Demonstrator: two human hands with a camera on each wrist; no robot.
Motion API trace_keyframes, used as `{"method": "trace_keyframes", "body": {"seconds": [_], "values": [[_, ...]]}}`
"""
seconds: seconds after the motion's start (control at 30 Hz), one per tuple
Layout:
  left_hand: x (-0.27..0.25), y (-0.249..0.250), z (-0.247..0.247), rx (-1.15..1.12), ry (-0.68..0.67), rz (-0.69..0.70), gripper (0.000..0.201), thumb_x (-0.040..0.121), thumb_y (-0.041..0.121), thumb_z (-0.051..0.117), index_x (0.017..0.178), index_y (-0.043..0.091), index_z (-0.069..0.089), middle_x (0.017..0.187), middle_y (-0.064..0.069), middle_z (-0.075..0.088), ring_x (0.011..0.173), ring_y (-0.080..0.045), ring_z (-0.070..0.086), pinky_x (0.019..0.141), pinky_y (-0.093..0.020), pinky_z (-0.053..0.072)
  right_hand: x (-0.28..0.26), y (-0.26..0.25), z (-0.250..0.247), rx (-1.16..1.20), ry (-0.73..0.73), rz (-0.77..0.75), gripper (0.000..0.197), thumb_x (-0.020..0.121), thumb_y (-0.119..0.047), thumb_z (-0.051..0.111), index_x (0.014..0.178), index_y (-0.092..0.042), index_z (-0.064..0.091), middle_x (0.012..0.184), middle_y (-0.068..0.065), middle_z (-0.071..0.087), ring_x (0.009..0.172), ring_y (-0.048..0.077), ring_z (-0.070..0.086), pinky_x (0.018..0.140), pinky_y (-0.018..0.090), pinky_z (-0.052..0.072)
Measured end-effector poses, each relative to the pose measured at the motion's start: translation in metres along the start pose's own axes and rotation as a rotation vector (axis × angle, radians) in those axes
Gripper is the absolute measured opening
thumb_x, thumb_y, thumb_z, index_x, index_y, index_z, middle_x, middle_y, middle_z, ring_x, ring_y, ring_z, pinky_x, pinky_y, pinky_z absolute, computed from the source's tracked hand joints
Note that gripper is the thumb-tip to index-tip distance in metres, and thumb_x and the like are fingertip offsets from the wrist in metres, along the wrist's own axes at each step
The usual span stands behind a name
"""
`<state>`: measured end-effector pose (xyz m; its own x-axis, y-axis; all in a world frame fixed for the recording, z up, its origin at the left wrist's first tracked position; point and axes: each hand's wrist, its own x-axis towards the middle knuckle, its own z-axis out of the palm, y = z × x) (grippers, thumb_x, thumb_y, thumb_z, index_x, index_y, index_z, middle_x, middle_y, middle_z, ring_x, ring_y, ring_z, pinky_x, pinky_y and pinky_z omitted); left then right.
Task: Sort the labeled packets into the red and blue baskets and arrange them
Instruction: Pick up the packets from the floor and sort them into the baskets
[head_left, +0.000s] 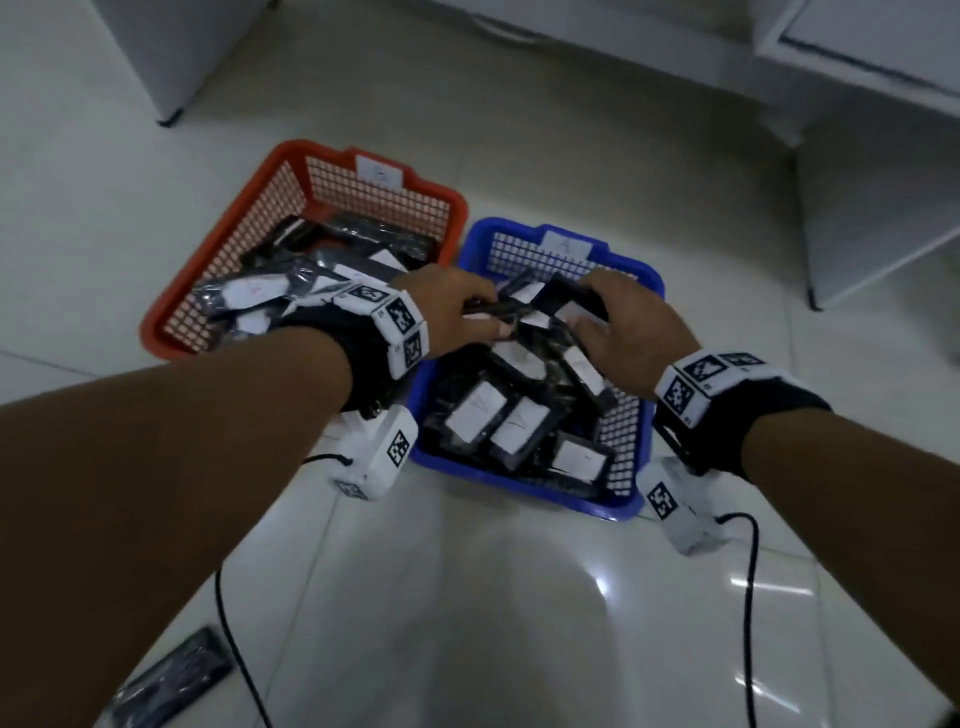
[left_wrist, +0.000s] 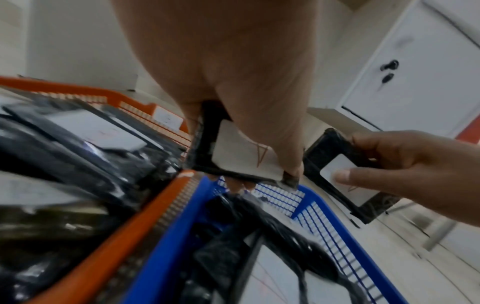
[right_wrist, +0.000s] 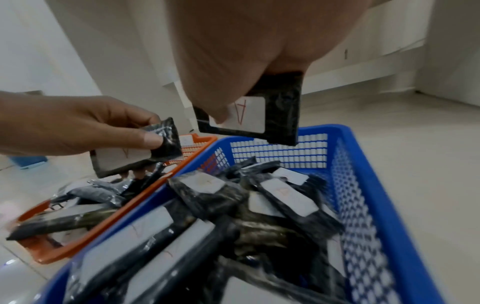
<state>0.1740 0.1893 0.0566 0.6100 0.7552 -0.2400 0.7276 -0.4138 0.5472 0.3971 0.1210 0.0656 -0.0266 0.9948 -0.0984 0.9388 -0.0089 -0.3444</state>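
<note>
Both arms reach forward and down over the blue basket (head_left: 628, 499). The left hand (head_left: 452, 306) is above the basket's far left part, close to the red basket (head_left: 171, 312). Its thumb and fingers pinch a black packet (left_wrist: 233, 152) with a white label. That label has a red "A" on it. The packet is held up in the air, tilted, over the place where the two basket rims meet.

The right hand (head_left: 628, 338) is over the far right part of the blue basket. Its thumb presses the label of a second black packet (right_wrist: 272, 115) and its fingers curl behind it — so it grips that packet too. This label also shows a red "A". The two held packets are near each other; I cannot tell if they touch.

The red basket sits on the floor (head_left: 519, 597), touching the blue one along one side. It holds a loose pile of black packets with white labels. Their letters are too blurry to read.

The blue basket is full of the same kind of packets — some lie flat, some lean on each other.

One more dark packet (head_left: 171, 675) lies on the floor, well apart from both baskets.
</note>
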Motion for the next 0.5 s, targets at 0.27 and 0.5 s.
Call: {"method": "trace_keyframes", "body": {"seconds": [0.27,0.5], "values": [[0.022,0.007,0.049,0.190,0.170,0.104,0.054,0.085,0.050,0.062,0.132,0.023,0.055,0.117,-0.010,0.061,0.108,-0.030,0.056,0.090,-0.040,0.047,-0.026,0.016,0.016,0.044,-0.238,0.041,0.039,0.095,-0.021,0.048,0.133,-0.017,0.042,0.117,0.011,0.060,0.103,0.032,0.059,0.084,0.038,0.048],[-0.044,-0.025,0.032,0.276,0.333,-0.003,0.049,0.084,0.044,0.061,0.124,0.017,0.060,0.117,-0.012,0.060,0.106,-0.035,0.056,0.086,-0.047,0.049,-0.014,-0.027,0.024,-0.121,-0.010,-0.092,0.059,0.093,-0.038,0.049,0.147,-0.018,0.033,0.144,0.006,0.041,0.131,0.029,0.040,0.105,0.047,0.031]]}}
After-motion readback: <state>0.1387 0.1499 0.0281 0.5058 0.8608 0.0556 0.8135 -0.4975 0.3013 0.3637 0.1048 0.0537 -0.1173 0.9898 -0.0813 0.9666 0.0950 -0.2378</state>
